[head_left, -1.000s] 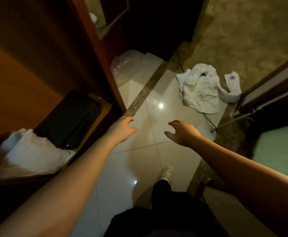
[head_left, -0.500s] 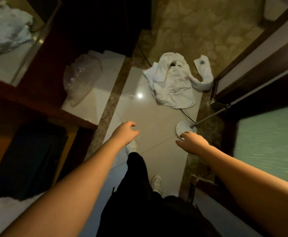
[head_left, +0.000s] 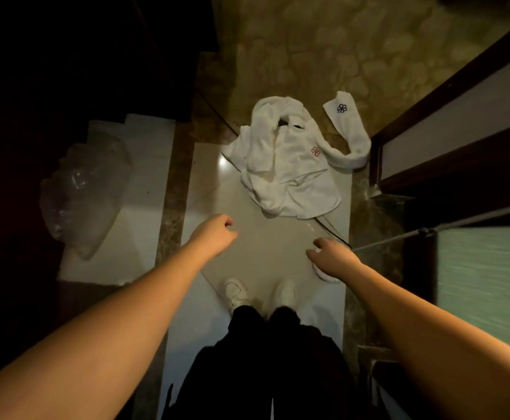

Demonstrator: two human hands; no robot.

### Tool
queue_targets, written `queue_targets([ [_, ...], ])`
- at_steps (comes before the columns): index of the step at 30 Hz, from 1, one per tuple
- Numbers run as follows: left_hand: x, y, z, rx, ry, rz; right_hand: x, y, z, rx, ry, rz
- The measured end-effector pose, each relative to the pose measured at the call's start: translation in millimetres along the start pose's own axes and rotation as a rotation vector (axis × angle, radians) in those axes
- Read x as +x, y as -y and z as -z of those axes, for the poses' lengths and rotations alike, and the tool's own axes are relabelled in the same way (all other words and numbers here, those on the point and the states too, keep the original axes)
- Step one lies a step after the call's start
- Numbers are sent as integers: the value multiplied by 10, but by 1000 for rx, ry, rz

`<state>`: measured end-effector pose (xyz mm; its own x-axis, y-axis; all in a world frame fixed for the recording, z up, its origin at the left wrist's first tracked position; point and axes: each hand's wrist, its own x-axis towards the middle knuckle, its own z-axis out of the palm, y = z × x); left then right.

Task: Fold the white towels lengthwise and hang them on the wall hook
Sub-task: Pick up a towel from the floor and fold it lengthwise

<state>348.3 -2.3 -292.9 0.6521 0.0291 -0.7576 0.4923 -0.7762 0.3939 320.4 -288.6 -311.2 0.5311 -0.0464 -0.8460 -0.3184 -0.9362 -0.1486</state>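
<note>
Hands first: the left hand (head_left: 214, 233) is hanging out in front of the body with its fingers loosely curled and nothing in them, and the right hand (head_left: 332, 257) is doing the same on its side, fingers relaxed and bent, holding nothing. Neither is touching anything; both are hovering above the pale floor tiles (head_left: 272, 237).

Just beyond the fingertips, ahead of both hands and a little nearer the right one, the white towels (head_left: 287, 165) are lying in a crumpled heap on the floor. One long piece with a dark emblem is trailing away from the heap, further out and to the right of the right hand. A thin dark cable (head_left: 334, 233) is running from under the heap toward the right hand. Below the hands, the person's light shoes (head_left: 235, 291) are standing on the tiles.

Off to the left of the left hand, well apart, a clear plastic bag (head_left: 84, 189) is lying on a raised pale step. To the right of the right hand, a dark-framed glass door (head_left: 487, 283) is standing.

Judging by this, the task is hardly beginning: the towels are unfolded and ungrasped, and no wall hook is showing. Picking up, folding lengthwise and hanging are all remaining.
</note>
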Motion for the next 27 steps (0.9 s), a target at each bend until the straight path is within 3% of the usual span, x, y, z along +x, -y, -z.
queue_targets([
  [8, 1877, 115, -18, 60, 65, 83, 1883, 279, 366, 345, 13, -72],
  [17, 3902, 29, -515, 148, 128, 101, 3928, 402, 320, 430, 24, -69],
  [24, 4920, -51, -929, -311, 19, 204, 5010, 740, 219, 686, 32, -25],
  [27, 5161, -111, -952, -446, 124, 212, 5232, 916, 163, 785, 49, -48],
])
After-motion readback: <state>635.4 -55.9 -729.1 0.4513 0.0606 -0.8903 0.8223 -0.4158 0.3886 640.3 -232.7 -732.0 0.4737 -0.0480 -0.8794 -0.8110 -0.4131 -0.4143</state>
